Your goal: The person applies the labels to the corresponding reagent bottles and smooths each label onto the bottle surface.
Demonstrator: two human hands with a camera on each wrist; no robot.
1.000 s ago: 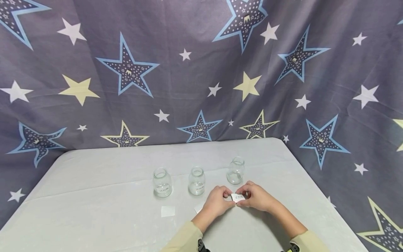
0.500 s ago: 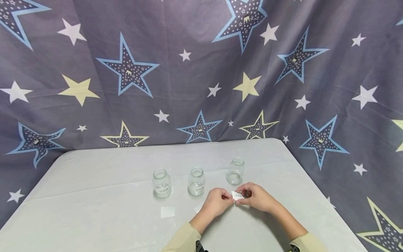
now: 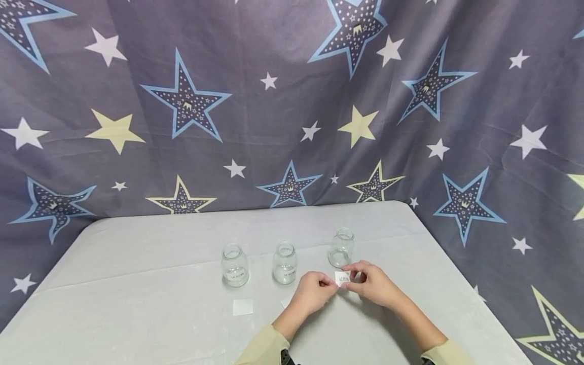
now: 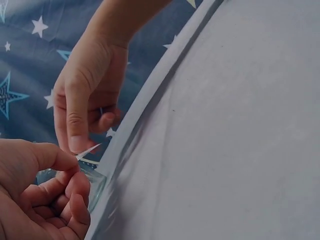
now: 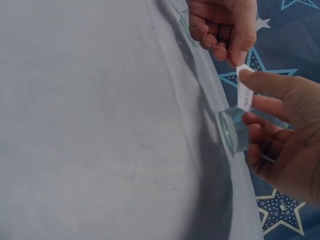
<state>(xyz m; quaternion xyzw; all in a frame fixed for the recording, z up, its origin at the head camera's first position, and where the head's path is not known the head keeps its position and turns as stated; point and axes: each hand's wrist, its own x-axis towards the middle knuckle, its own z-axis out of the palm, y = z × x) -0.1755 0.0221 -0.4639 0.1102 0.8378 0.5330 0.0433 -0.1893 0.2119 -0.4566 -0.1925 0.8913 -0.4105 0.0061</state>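
Observation:
A small white label [image 3: 342, 278] with dark printed characters is held up between both hands, over the table. My left hand [image 3: 312, 294] pinches its lower left corner between thumb and index finger. On the right side, my right hand [image 3: 374, 285] pinches the label between thumb and fingers; in the right wrist view the label [image 5: 244, 95] hangs at those fingertips. Just behind the hands stands a clear glass jar [image 3: 341, 247] on which I see no label. Two more glass jars, one in the middle [image 3: 285, 263] and one at left [image 3: 234, 266], show printed labels low on their fronts.
A square of white paper [image 3: 243, 307] lies in front of the left jar. Another white piece [image 3: 286, 302] is partly hidden by my left forearm. The table [image 3: 137, 284] has a pale cloth, and a star-patterned curtain [image 3: 255, 126] hangs behind it.
The label has turned more upright and faces me more squarely. My left fingers have shifted to its lower corner, and my right hand has moved slightly up. The jars have not moved.

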